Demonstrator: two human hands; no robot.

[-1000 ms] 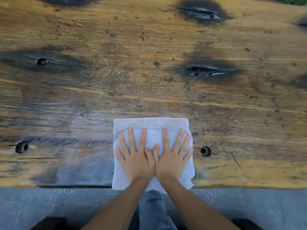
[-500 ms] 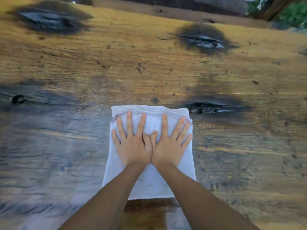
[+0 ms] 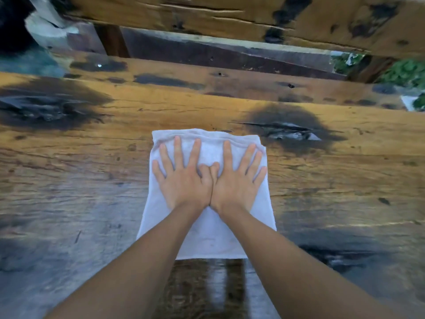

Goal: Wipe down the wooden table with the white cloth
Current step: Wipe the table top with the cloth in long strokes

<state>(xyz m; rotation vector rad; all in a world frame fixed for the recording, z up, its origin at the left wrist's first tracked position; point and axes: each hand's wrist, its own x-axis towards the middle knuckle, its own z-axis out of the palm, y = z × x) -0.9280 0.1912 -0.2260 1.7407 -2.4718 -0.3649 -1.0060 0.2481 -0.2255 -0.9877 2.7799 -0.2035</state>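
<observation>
A folded white cloth [image 3: 208,236] lies flat on the wooden table [image 3: 92,157], in the middle of the view. My left hand [image 3: 184,180] and my right hand [image 3: 236,183] press down on its far half side by side. Their thumbs touch and the fingers are spread flat, with nothing gripped. Both forearms reach in from the bottom edge and cover parts of the cloth's near half. A dark wet streak [image 3: 207,284] runs on the wood from the cloth's near edge toward me.
A charred knot [image 3: 287,130] sits just right of the cloth's far corner, and another dark knot [image 3: 46,107] lies at the far left. Beyond the table's far edge are a wooden bench plank [image 3: 230,86] and a higher beam [image 3: 230,17]. Green plants [image 3: 404,72] show at the right.
Both hands have pushed the cloth away from me, from the near edge toward the far side. A wet streak now trails behind it, and the far bench has come into view.
</observation>
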